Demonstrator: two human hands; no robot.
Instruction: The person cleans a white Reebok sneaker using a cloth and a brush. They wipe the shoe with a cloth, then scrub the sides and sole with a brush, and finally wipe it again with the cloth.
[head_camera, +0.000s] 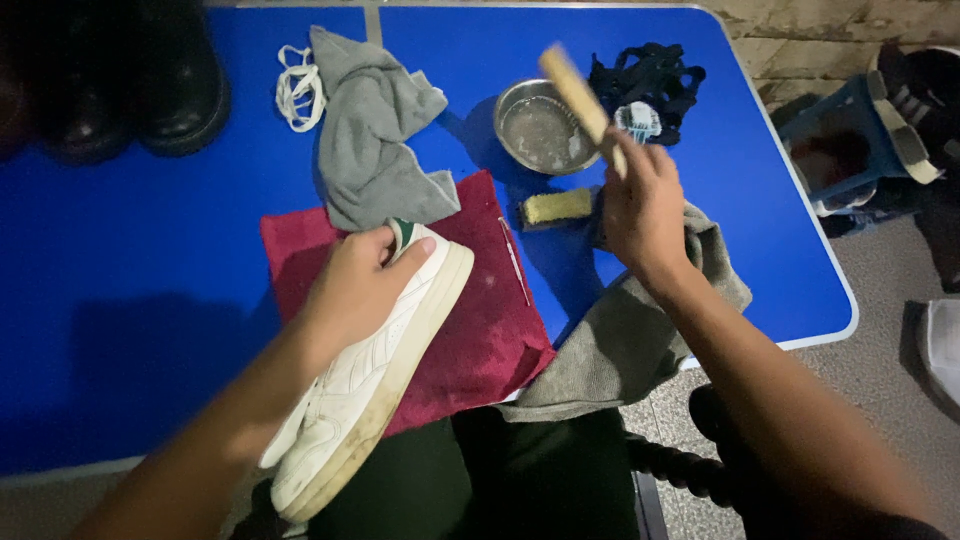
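Left hand clamped white leather sneaker heel over maroon towel for steadiness; right hand fingers wrapped wooden-handled brush, raised above blue table.

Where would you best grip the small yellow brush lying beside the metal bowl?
Probably across the long sides of the small yellow brush, coming from above: it lies flat and nearly level left to right on the blue table, top uncovered, just left of the right hand.
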